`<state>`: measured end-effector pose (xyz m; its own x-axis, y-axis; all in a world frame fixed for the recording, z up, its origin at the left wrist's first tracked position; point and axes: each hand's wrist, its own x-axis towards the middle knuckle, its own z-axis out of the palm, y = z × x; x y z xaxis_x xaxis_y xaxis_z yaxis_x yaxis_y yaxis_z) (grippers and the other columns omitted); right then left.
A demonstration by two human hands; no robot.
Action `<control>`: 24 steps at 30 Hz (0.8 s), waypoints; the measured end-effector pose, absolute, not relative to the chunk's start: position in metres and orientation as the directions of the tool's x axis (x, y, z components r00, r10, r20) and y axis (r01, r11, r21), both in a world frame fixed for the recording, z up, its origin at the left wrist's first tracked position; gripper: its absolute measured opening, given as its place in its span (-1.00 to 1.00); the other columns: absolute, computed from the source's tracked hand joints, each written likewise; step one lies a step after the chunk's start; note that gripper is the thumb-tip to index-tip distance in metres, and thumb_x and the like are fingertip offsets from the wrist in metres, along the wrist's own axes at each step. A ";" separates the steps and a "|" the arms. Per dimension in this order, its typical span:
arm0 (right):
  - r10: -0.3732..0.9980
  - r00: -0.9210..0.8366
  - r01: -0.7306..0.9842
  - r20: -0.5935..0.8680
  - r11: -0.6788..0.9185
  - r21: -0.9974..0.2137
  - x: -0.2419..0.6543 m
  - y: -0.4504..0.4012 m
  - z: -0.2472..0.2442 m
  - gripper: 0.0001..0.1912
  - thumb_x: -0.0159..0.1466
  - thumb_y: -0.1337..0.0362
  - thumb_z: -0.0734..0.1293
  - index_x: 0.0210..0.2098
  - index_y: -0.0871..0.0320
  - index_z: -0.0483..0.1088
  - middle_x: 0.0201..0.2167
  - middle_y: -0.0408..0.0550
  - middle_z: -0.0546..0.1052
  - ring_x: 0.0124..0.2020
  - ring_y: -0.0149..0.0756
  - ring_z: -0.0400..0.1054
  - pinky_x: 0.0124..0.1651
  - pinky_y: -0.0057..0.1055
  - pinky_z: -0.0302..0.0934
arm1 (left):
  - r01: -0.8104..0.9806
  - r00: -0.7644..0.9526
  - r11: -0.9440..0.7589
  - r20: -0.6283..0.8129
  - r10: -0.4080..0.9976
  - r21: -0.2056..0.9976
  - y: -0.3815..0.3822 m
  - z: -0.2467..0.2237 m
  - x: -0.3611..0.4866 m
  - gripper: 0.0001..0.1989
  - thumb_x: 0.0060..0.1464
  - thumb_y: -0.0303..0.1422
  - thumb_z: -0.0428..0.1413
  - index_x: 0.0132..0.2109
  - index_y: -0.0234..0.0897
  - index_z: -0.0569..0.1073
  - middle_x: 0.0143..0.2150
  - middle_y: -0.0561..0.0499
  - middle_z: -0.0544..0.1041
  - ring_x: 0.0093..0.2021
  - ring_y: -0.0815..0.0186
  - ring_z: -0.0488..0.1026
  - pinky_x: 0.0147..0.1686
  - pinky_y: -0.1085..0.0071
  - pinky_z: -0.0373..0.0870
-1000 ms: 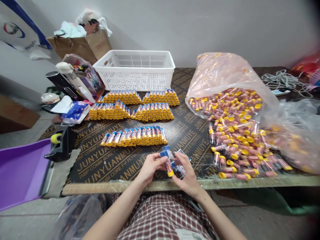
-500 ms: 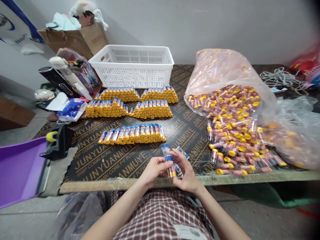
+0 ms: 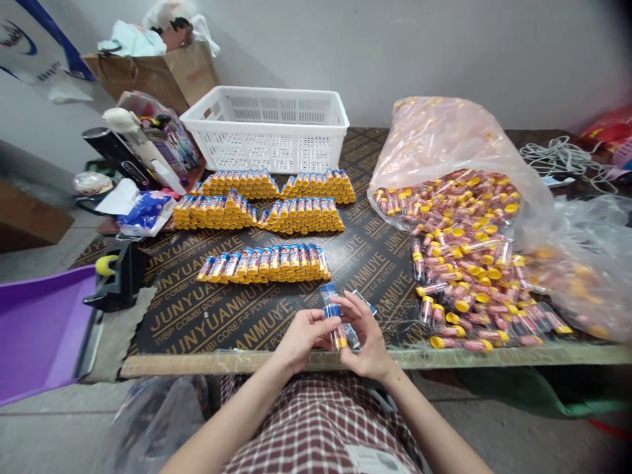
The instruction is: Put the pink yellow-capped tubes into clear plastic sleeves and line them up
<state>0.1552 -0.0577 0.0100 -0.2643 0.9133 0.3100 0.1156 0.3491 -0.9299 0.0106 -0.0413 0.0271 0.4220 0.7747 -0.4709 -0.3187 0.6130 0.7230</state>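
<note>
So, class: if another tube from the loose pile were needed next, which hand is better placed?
Probably the right hand: the loose pile lies on its side, nearer to it than to the left hand, which holds a tube. Whether the right hand also grips that tube is unclear.

Wearer's body: bare left hand (image 3: 300, 337) and right hand (image 3: 369, 343), 2 bare forearms (image 3: 232, 416). Below the near edge of the worktop (image 3: 197, 364), a maroon garment (image 3: 296, 424) checked with white lines carries 1 whitish patch (image 3: 363, 457) with greyish marking.
</note>
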 end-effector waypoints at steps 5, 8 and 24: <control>0.920 -0.294 0.180 0.260 0.320 -0.930 0.164 -0.051 0.012 -0.10 0.04 0.37 0.34 0.27 -0.05 -0.18 0.25 0.04 0.09 0.09 -0.14 0.24 0.16 -0.09 0.14 | -0.215 0.216 0.471 -0.429 0.877 0.856 -0.021 0.035 -0.019 -0.68 -0.25 -0.17 0.28 -0.47 -0.38 0.49 -0.54 -0.02 0.50 -0.58 0.41 0.37 -0.55 0.51 0.29; 0.967 -0.157 0.282 0.203 0.241 -0.929 0.184 -0.047 0.007 -0.16 0.08 0.28 0.37 0.26 -0.07 -0.09 0.25 0.02 0.10 0.06 -0.14 0.27 0.16 -0.06 0.13 | 0.009 -0.110 0.276 -0.273 0.956 0.961 0.010 0.046 -0.067 -0.66 -0.29 -0.13 0.27 -0.52 -0.35 0.47 -0.59 0.01 0.47 -0.60 0.40 0.33 -0.57 0.50 0.25; 0.960 0.092 0.441 0.264 0.198 -0.875 0.229 -0.044 -0.004 -0.53 0.17 0.22 0.32 0.08 0.03 0.25 0.08 0.03 0.29 -0.05 -0.19 0.33 0.01 -0.15 0.27 | 0.866 -0.328 0.131 0.350 0.877 0.482 0.043 0.045 -0.109 -0.58 0.05 -0.04 0.01 -0.35 -0.33 0.50 -0.46 -0.07 0.48 -0.42 0.26 0.36 -0.37 0.39 0.16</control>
<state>0.2289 -0.0441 -0.0040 0.0921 0.9602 0.2638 0.4410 0.1982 -0.8753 -0.1086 0.0429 0.0448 -0.3280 0.8773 0.3503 0.8660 0.1312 0.4825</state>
